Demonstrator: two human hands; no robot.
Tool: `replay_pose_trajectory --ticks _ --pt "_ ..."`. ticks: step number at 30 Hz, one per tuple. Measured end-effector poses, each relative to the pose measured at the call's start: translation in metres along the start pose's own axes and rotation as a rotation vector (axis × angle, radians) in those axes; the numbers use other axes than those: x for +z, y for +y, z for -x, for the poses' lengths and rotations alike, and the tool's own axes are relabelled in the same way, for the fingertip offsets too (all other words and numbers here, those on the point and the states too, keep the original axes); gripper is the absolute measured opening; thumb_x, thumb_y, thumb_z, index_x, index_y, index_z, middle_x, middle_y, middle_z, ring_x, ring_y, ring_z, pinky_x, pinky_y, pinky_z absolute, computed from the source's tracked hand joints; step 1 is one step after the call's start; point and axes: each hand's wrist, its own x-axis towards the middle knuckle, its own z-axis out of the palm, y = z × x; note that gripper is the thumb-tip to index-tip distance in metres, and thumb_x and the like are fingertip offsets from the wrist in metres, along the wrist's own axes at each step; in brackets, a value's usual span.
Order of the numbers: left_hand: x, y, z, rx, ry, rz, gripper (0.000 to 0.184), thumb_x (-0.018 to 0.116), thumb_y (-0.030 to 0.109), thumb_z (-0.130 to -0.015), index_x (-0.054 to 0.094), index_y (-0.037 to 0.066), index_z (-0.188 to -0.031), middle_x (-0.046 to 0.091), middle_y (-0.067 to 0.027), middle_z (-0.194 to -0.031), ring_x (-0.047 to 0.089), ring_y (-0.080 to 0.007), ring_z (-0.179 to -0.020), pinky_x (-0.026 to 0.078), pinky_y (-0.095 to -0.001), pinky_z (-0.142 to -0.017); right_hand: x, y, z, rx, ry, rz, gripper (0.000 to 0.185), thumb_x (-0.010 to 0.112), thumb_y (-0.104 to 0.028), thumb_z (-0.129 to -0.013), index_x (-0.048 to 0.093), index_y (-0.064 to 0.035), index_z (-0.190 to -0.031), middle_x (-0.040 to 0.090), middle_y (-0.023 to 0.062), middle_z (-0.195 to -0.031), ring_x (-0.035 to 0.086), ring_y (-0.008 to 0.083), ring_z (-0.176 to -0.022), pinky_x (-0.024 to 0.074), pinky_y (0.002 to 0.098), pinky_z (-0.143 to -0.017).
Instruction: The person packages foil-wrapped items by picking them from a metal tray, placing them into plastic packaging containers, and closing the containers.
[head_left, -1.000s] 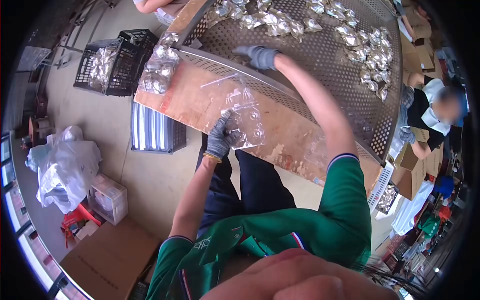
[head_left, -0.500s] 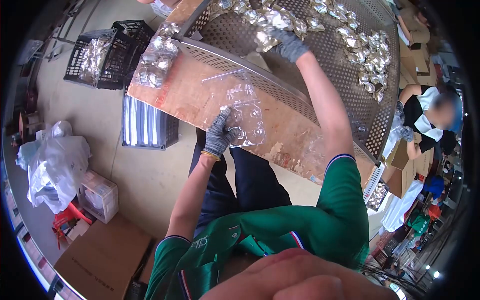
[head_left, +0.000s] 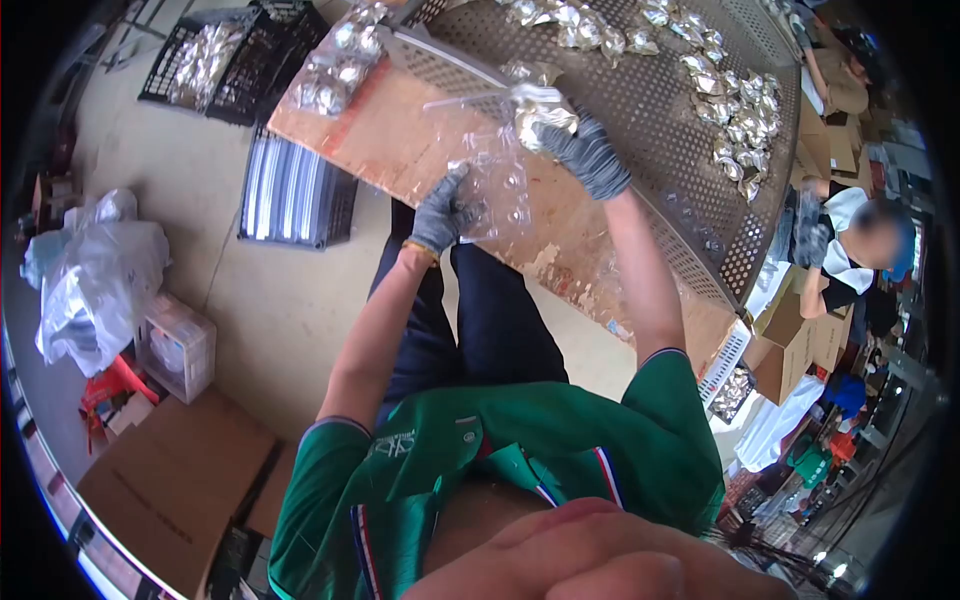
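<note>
In a grey knit glove, my left hand point(head_left: 440, 212) grips the near left edge of a clear plastic clamshell tray point(head_left: 503, 195), its lid folded back, over the wooden board. My right hand point(head_left: 590, 160), gloved the same way, is closed around gold foil-wrapped pieces point(head_left: 543, 117); their exact number is hidden by the fingers and blur. It hovers at the far right corner of the clamshell, beside the rim of a perforated metal tray point(head_left: 640, 120). More gold foil-wrapped pieces point(head_left: 745, 115) lie in that metal tray.
Filled clear packs point(head_left: 340, 65) sit on the left end of the wooden board point(head_left: 400, 130). Black crates point(head_left: 205, 65) and a crate of stacked clear plastic point(head_left: 295, 190) stand on the floor. A co-worker point(head_left: 850, 235) is at the right, near cardboard boxes point(head_left: 790, 335).
My right hand has come out of the metal tray toward the clamshell, carrying gold foil-wrapped pieces. My left hand still holds the clamshell. The whole view has shifted slightly.
</note>
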Motion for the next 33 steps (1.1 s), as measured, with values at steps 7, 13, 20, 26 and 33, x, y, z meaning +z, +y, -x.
replay_pose_trajectory --ticks 7,13,20,26,33 --pt "0.003 0.008 -0.002 0.007 0.076 -0.283 0.071 0.073 0.02 -0.066 0.037 0.007 -0.127 0.049 -0.0153 -0.119 0.048 -0.0292 -0.109 0.041 -0.0334 -0.09 0.064 0.063 0.063 -0.264 -0.125 1.182 0.032 0.046 -0.029 -0.083 0.049 -0.0066 -0.106 0.053 0.02 -0.103 0.051 0.0355 -0.095 0.0421 0.0432 -0.08" --pt "0.003 0.023 0.001 0.005 0.062 -0.403 0.067 0.066 0.015 -0.069 0.035 0.015 -0.129 0.047 -0.0157 -0.12 0.047 -0.0316 -0.109 0.039 -0.037 -0.09 0.045 0.054 0.073 -0.135 -0.165 0.845 0.049 0.06 -0.019 -0.074 0.043 -0.0014 -0.116 0.05 0.0206 -0.112 0.045 0.0366 -0.107 0.035 0.0412 -0.092" --pt "-0.001 0.032 0.0 -0.067 -0.041 -0.54 0.067 0.07 0.015 -0.069 0.038 0.011 -0.127 0.047 -0.014 -0.122 0.046 -0.0276 -0.112 0.039 -0.0311 -0.092 0.037 0.054 0.094 0.053 0.046 -0.13 0.039 0.053 -0.027 -0.085 0.047 -0.0033 -0.117 0.055 0.0031 -0.097 0.05 0.0102 -0.083 0.0435 0.0249 -0.07" --pt "-0.005 0.052 0.011 -0.18 0.07 -0.47 0.062 0.07 0.018 -0.07 0.043 0.015 -0.125 0.036 -0.0204 -0.128 0.036 -0.0315 -0.12 0.035 -0.0345 -0.095 0.048 0.03 0.119 0.161 0.208 -0.819 0.031 0.047 -0.025 -0.087 0.05 -0.0069 -0.112 0.057 0.0048 -0.101 0.056 0.0157 -0.083 0.0473 0.0299 -0.058" --pt "0.014 0.112 0.045 0.049 0.08 0.548 0.048 0.063 0.013 -0.078 0.045 0.002 -0.121 0.051 -0.0125 -0.116 0.052 -0.0198 -0.102 0.041 -0.0329 -0.086 0.059 -0.017 0.142 0.159 0.235 -0.59 0.036 0.053 -0.024 -0.084 0.049 -0.0034 -0.112 0.057 0.0054 -0.1 0.056 0.0162 -0.084 0.0474 0.0297 -0.063"
